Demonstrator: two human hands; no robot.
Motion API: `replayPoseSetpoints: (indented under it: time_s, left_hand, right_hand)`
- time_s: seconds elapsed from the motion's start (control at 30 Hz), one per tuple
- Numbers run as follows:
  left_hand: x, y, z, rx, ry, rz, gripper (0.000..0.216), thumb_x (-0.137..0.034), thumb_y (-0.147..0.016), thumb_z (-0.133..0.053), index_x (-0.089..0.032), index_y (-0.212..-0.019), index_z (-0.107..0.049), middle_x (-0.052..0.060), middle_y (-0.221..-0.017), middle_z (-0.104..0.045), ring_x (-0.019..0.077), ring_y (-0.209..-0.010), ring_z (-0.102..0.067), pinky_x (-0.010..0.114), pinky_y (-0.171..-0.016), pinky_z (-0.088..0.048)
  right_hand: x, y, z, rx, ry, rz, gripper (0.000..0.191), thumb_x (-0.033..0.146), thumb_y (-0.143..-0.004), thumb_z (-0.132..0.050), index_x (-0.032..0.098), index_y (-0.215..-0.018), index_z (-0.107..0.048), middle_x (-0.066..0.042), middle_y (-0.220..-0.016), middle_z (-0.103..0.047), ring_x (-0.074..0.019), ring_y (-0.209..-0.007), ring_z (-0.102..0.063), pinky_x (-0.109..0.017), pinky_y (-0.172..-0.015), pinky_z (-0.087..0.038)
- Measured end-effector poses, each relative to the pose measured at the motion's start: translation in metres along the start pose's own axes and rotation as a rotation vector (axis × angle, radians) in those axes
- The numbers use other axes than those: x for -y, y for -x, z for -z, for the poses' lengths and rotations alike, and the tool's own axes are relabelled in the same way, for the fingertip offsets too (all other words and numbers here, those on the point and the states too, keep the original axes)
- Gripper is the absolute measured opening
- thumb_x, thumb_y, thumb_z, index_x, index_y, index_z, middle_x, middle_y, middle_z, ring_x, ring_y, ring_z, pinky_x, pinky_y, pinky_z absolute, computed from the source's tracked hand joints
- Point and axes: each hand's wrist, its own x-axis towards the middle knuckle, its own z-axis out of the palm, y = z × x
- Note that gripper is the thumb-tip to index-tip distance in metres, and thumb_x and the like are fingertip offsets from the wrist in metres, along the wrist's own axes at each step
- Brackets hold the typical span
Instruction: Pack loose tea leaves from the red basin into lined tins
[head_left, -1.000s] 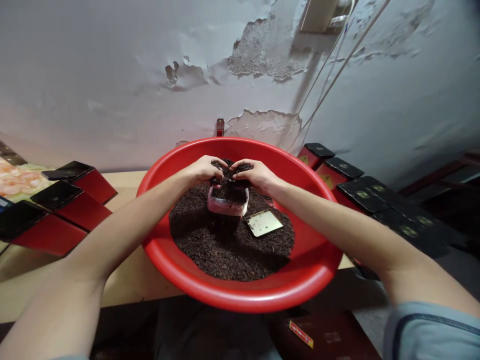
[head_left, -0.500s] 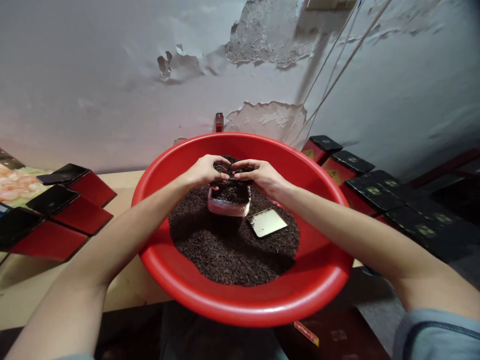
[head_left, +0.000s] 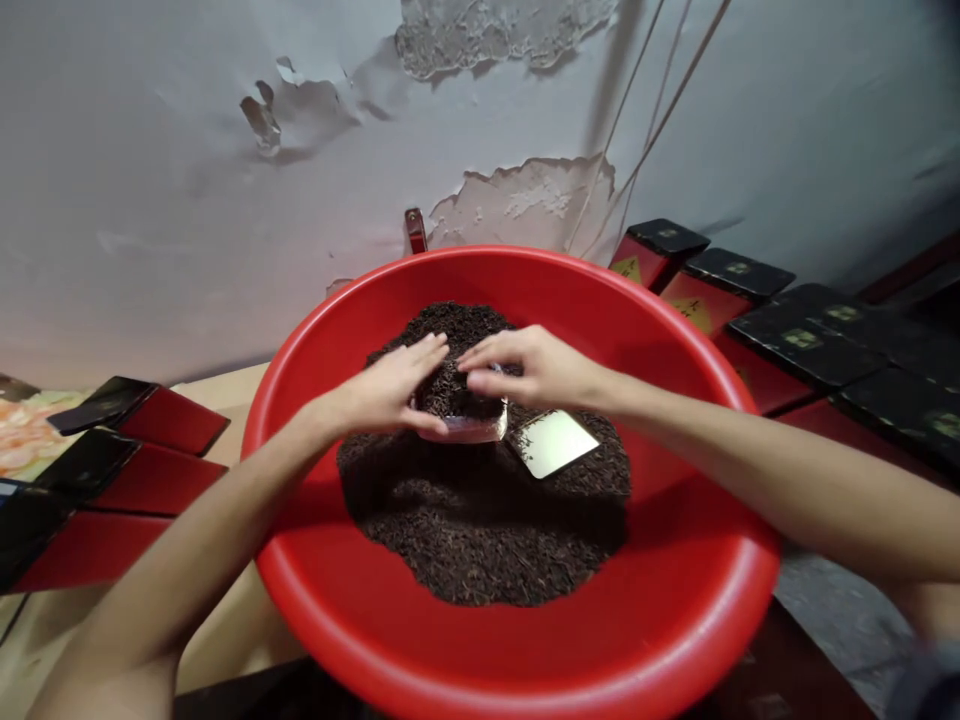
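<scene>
A big red basin (head_left: 675, 620) holds a heap of dark loose tea leaves (head_left: 480, 520). A small square tin (head_left: 472, 428) heaped with tea stands in the middle of the heap. My left hand (head_left: 390, 385) grips the tin's left side, thumb under the rim and fingers stretched over the tea. My right hand (head_left: 529, 365) lies on the tin's right side with fingertips pinched on the tea at its top. A shiny square metal lid (head_left: 556, 442) lies flat on the leaves just right of the tin.
Red boxes with black lids (head_left: 112, 440) lie on the wooden table at the left. More red and black boxes (head_left: 757, 300) stand in a row at the right. A peeling grey wall (head_left: 225, 180) rises close behind the basin, with cords (head_left: 652, 90) hanging down it.
The view has dropped closer to the basin. Both hands came down from a raised cupping over the tin's heap onto its sides; the tea mound on the tin looks lower.
</scene>
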Motion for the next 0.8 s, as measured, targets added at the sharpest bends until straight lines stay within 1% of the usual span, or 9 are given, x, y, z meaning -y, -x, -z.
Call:
replayPoseSetpoints:
  time_s: [0.03,0.1,0.2,0.3,0.37,0.47,0.6,0.73,0.8]
  left_hand:
    - [-0.005,0.003,-0.009,0.027,-0.025,-0.032,0.112,-0.061,-0.079,-0.077,-0.011,-0.163,-0.023,0.025,-0.168,-0.013,0.0344,-0.159,-0.012,0.052,-0.126,-0.022]
    - [-0.019,0.008,-0.024,0.044,-0.102,-0.030,0.113,-0.062,-0.082,-0.074,-0.006,-0.163,-0.019,0.029,-0.168,-0.010,0.0368,-0.159,-0.008,0.056,-0.126,-0.022]
    - [-0.039,0.011,-0.035,0.044,-0.198,-0.009,0.108,-0.060,-0.084,-0.071,-0.002,-0.162,-0.022,0.030,-0.167,-0.010,0.0398,-0.158,-0.004,0.059,-0.126,-0.019]
    - [-0.049,0.004,-0.036,0.037,-0.252,0.069,0.107,-0.058,-0.085,-0.071,0.002,-0.161,-0.025,0.033,-0.166,-0.008,0.0435,-0.157,-0.004,0.065,-0.124,-0.017]
    - [-0.049,0.000,-0.035,0.039,-0.260,0.095,0.107,-0.056,-0.085,-0.073,0.003,-0.160,-0.025,0.033,-0.165,-0.009,0.0444,-0.157,-0.006,0.067,-0.124,-0.016]
    - [-0.044,-0.001,-0.034,0.019,-0.247,0.144,0.110,-0.059,-0.082,-0.075,0.004,-0.158,-0.029,0.034,-0.165,-0.010,0.0460,-0.157,-0.007,0.065,-0.125,-0.016]
    - [-0.032,0.006,-0.036,-0.028,-0.232,0.286,0.117,-0.062,-0.078,-0.077,0.007,-0.158,-0.027,0.038,-0.164,-0.006,0.0502,-0.155,-0.005,0.070,-0.122,-0.017]
    - [-0.022,0.008,-0.040,0.068,-0.086,0.158,0.120,-0.063,-0.083,-0.072,0.004,-0.162,-0.012,0.037,-0.165,-0.002,0.0448,-0.156,-0.003,0.065,-0.120,-0.029]
    - [-0.023,0.008,-0.041,0.056,-0.053,0.084,0.116,-0.060,-0.084,-0.072,-0.001,-0.163,-0.011,0.034,-0.166,0.000,0.0434,-0.156,0.001,0.065,-0.121,-0.027]
  right_hand:
    - [0.001,0.007,-0.007,0.082,0.172,0.067,0.040,0.051,-0.090,-0.067,0.021,-0.114,-0.078,-0.012,-0.132,-0.070,-0.0337,-0.124,-0.064,-0.052,-0.109,-0.046]
    - [0.004,0.020,-0.023,0.176,0.499,0.114,0.055,0.045,-0.084,-0.076,0.016,-0.131,-0.070,-0.019,-0.149,-0.056,-0.0405,-0.137,-0.053,-0.059,-0.115,-0.040]
    - [0.009,0.036,-0.042,0.182,0.779,0.072,0.083,0.046,-0.080,-0.080,-0.001,-0.144,-0.055,-0.032,-0.154,-0.043,-0.0488,-0.144,-0.041,-0.063,-0.118,-0.035]
    - [0.006,0.040,-0.048,0.224,0.829,0.095,0.099,0.053,-0.078,-0.081,-0.003,-0.151,-0.046,-0.032,-0.161,-0.030,-0.0488,-0.149,-0.032,-0.060,-0.120,-0.036]
    - [0.002,0.038,-0.047,0.216,0.859,0.070,0.098,0.049,-0.078,-0.081,0.001,-0.154,-0.042,-0.030,-0.164,-0.024,-0.0479,-0.151,-0.029,-0.062,-0.119,-0.036]
    - [0.001,0.035,-0.044,0.199,0.857,0.019,0.086,0.046,-0.082,-0.078,0.005,-0.152,-0.048,-0.029,-0.162,-0.031,-0.0473,-0.149,-0.034,-0.065,-0.118,-0.034]
    - [0.002,0.034,-0.042,0.192,0.799,0.045,0.072,0.047,-0.087,-0.073,0.013,-0.148,-0.055,-0.023,-0.160,-0.039,-0.0451,-0.147,-0.039,-0.067,-0.119,-0.032]
    - [0.000,0.035,-0.040,0.190,0.783,0.024,0.078,0.049,-0.083,-0.078,0.013,-0.148,-0.055,-0.025,-0.158,-0.042,-0.0509,-0.145,-0.039,-0.071,-0.117,-0.032]
    - [-0.001,0.036,-0.040,0.191,0.748,0.022,0.072,0.049,-0.085,-0.075,0.017,-0.147,-0.057,-0.022,-0.156,-0.046,-0.0494,-0.145,-0.040,-0.070,-0.118,-0.030]
